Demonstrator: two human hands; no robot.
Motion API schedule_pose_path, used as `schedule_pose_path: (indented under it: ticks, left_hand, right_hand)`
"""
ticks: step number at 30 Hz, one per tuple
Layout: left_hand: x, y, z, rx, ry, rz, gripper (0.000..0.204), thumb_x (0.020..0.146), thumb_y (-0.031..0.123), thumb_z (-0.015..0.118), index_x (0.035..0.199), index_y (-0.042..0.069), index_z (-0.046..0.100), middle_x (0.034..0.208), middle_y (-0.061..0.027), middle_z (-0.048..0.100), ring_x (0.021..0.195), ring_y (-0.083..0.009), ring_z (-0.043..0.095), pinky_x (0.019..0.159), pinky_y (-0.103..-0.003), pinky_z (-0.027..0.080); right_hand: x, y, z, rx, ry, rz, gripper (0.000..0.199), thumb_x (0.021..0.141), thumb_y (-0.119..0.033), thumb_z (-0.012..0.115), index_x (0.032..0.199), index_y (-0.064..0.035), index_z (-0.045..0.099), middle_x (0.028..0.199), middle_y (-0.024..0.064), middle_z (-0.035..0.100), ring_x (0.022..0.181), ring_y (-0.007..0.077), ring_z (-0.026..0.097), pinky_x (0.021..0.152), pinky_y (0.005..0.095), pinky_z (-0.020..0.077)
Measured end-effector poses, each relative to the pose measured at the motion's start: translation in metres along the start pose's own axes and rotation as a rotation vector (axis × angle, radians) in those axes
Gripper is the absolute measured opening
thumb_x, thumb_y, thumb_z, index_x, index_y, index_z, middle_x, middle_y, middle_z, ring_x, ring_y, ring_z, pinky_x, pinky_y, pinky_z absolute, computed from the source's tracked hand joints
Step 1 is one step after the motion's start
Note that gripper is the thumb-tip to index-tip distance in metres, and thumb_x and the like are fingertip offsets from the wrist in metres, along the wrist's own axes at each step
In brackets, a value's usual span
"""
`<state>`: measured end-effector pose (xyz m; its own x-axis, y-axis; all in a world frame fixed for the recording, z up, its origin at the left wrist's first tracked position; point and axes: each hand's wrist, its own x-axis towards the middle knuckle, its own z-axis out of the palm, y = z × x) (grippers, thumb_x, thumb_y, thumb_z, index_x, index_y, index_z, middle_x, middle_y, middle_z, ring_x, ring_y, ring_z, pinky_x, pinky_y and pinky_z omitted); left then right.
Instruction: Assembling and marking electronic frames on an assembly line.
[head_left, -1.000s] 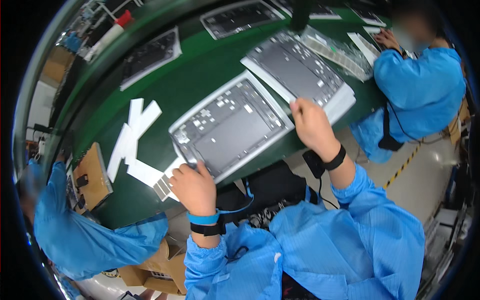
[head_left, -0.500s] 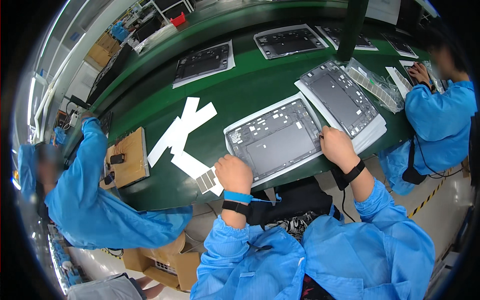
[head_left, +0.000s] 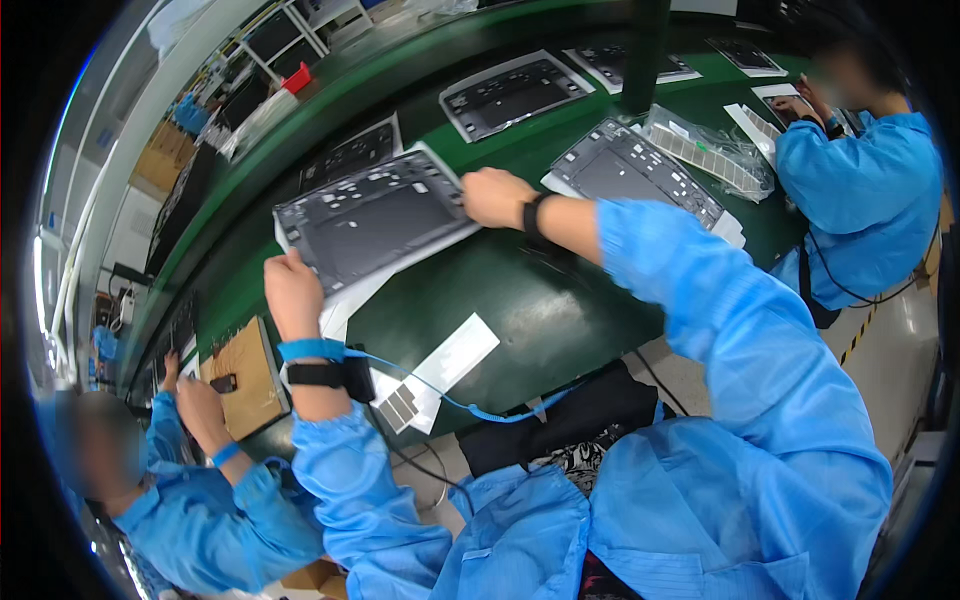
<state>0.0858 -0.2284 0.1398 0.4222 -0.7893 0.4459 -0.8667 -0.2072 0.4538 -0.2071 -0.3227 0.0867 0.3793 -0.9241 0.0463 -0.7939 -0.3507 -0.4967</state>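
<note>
Between my hands is a dark grey tablet housing (head_left: 370, 225) with many small white patches, backed by a white sheet. It is tilted, and seems raised over the far left part of the green table. My left hand (head_left: 292, 292) is closed on its near left edge, and a blue wrist strap with a cord circles that wrist. Reaching across, my right hand (head_left: 495, 198) grips the housing's right edge. White paper strips (head_left: 462, 352) lie partly hidden beneath and nearer to me, by a small sheet of grey stickers (head_left: 399, 408). A second tablet housing (head_left: 640, 172) rests to the right.
More housings (head_left: 515, 95) lie along the far side of the green table (head_left: 540, 320). A clear bag with a sticker strip (head_left: 705, 155) is by the green post (head_left: 643, 60). A brown board (head_left: 250, 385) sits left. Co-workers in blue work at left (head_left: 215, 510) and right (head_left: 860, 190).
Both my hands have carried the tablet housing from the near middle of the table to the far left. My view has shifted right, and the left co-worker's hands have moved near the brown board.
</note>
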Motion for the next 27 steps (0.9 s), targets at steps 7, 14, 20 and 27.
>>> schedule_pose_path:
  ticks: [7, 14, 20, 27]
  left_hand:
    - [0.133, -0.013, 0.103, 0.089, -0.126, 0.003, 0.039, 0.095, 0.025, 0.055, 0.080, -0.009, 0.068, 0.077, -0.0276, 0.066, 0.085, -0.0459, 0.065, 0.075, -0.047, 0.051]
    - [0.168, 0.002, 0.172, -0.104, -0.236, 0.014, 0.039, 0.093, 0.025, 0.059, 0.082, -0.012, 0.066, 0.081, -0.0301, 0.067, 0.078, -0.0437, 0.066, 0.069, -0.047, 0.050]
    - [0.187, 0.016, 0.242, 0.000, -0.289, 0.066, 0.037, 0.092, 0.023, 0.056, 0.087, -0.012, 0.066, 0.087, -0.0323, 0.066, 0.086, -0.0456, 0.066, 0.074, -0.050, 0.050]
    - [0.175, 0.022, 0.292, 0.346, -0.346, 0.240, 0.027, 0.092, 0.016, 0.052, 0.095, -0.005, 0.069, 0.100, -0.0261, 0.069, 0.099, -0.0406, 0.066, 0.085, -0.045, 0.054]
  right_hand:
    - [0.130, 0.023, 0.024, -0.134, -0.015, 0.094, 0.027, 0.087, -0.013, 0.054, 0.105, -0.0036, 0.072, 0.112, 0.0198, 0.069, 0.105, 0.0352, 0.066, 0.089, 0.0434, 0.0529]
    - [0.161, 0.053, -0.007, -0.279, -0.045, 0.199, 0.034, 0.094, -0.017, 0.047, 0.117, -0.0101, 0.070, 0.122, 0.0119, 0.067, 0.114, 0.0291, 0.064, 0.093, 0.0400, 0.0513]
    - [0.155, 0.107, -0.020, -0.279, 0.120, 0.251, 0.033, 0.087, -0.021, 0.055, 0.112, -0.0053, 0.070, 0.121, 0.0196, 0.064, 0.115, 0.0335, 0.061, 0.096, 0.0426, 0.0494]
    - [0.142, 0.165, -0.039, -0.346, 0.046, 0.031, 0.046, 0.077, -0.017, 0.068, 0.120, -0.0032, 0.060, 0.124, 0.0196, 0.059, 0.117, 0.0366, 0.058, 0.098, 0.0452, 0.0483]
